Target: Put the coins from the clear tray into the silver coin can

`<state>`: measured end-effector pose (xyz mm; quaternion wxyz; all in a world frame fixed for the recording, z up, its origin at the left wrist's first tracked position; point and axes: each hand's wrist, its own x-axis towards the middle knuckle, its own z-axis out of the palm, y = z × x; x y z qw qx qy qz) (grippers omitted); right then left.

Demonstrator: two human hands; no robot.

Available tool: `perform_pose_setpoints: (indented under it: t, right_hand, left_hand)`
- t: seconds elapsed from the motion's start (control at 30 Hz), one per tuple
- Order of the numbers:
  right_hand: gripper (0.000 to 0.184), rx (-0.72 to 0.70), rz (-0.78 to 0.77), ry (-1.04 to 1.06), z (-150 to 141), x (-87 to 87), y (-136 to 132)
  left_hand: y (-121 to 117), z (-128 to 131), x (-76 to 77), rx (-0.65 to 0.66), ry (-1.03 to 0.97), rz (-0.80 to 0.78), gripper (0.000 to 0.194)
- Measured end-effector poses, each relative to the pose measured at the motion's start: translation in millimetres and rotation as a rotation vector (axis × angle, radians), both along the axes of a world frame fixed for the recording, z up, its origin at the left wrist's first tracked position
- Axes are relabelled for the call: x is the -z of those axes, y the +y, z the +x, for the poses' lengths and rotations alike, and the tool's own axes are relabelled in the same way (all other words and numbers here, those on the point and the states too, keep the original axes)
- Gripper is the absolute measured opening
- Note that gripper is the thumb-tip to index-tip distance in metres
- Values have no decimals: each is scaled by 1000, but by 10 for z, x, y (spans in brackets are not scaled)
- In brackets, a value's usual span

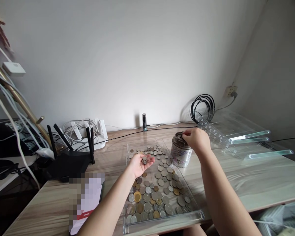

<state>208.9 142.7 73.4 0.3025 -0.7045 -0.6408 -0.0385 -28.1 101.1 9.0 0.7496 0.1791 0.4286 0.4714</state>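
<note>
My left hand [139, 165] is palm up over a clear plastic tray [162, 219], its fingers curled around a small stack of coins [144, 160]. Many loose coins [147, 207], silver and gold in colour, lie spread across the tray. To the right of the tray stands a round tin [181, 154] with a brown top and a floral pattern on its pale side. My right hand [196, 139] is at the top of this tin, thumb and fingers pinched together. Whatever is between those fingertips is too small or hidden to make out.
A black router [68, 164] with upright antennas and a white device with coiled cables [88, 132] stand at the left. A phone [88, 203] lies in front of them. A small dark bottle [144, 122] is by the wall. Clear acrylic pieces [250, 136] and a black cable coil [203, 108] sit at right.
</note>
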Motion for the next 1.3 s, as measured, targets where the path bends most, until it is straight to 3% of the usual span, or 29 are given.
perform_pose_setpoints:
  t: [0.1, 0.2, 0.3, 0.33, 0.43, 0.5, 0.6, 0.7, 0.83, 0.93, 1.03, 1.3]
  right_hand:
    - [19, -5, 12, -64, 36, 32, 24]
    - [23, -35, 191, -45, -66, 9, -40]
    - [27, -212, 351, 76, -305, -1, -151]
    - [26, -329, 305, 112, -408, 17, -186]
    - [21, -715, -22, 156, -724, 145, -257]
    - [18, -810, -155, 150, -887, 256, -270]
    - [15, -727, -159, 146, -993, 342, -274]
    - [15, -627, -45, 135, -905, 262, -276]
    - [17, -280, 235, 78, -533, 38, -193]
    - [13, -63, 148, 56, -219, -36, -50]
    - [14, -9, 17, 69, -25, -15, 71]
    - [18, -41, 59, -33, -9, 43, 63]
  left_hand:
    - [-37, 17, -32, 41, 60, 41, 21]
    - [-60, 32, -46, 70, 139, 87, 17]
    - [-63, 45, -29, 88, 199, 162, 10]
    - [-61, 50, -19, 94, 221, 193, 9]
    - [-51, 63, 7, 90, 256, 249, 12]
    - [-45, 70, 16, 62, 233, 238, 13]
    - [-39, 72, 13, 56, 164, 210, 13]
    - [-37, 60, 1, 158, 81, 167, 18]
    - [-43, 46, -23, 183, 45, 74, 24]
    - [-58, 49, -49, 111, 84, 31, 20]
    - [-76, 50, -68, 97, 80, 46, 27]
    - [-76, 21, -8, 124, 83, 132, 34]
